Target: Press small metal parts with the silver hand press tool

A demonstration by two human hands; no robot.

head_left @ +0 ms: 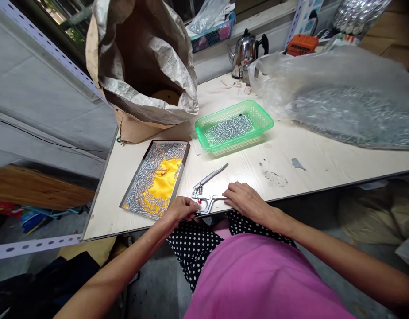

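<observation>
A silver pair of hand-press pliers (209, 198) with a spring and a small red part at its jaw lies at the table's front edge, its upper handle (213, 174) spread away from the lower one. My right hand (243, 198) rests with its fingers over the end of the lower handle. Beside the jaw, my left hand (182, 209) is closed in a pinch; whatever sits between the fingertips is too small to make out. Left of the pliers is a shallow tray (180, 182) with many small metal pins (142, 176) over a yellow lining (163, 179).
Behind the pliers stands a green basket (204, 144) of similar metal pieces. A large paper sack (141, 126) gapes open at the back left. To the right lies a clear plastic bag (350, 115) of metal parts. A metal kettle (246, 53) stands near the wall.
</observation>
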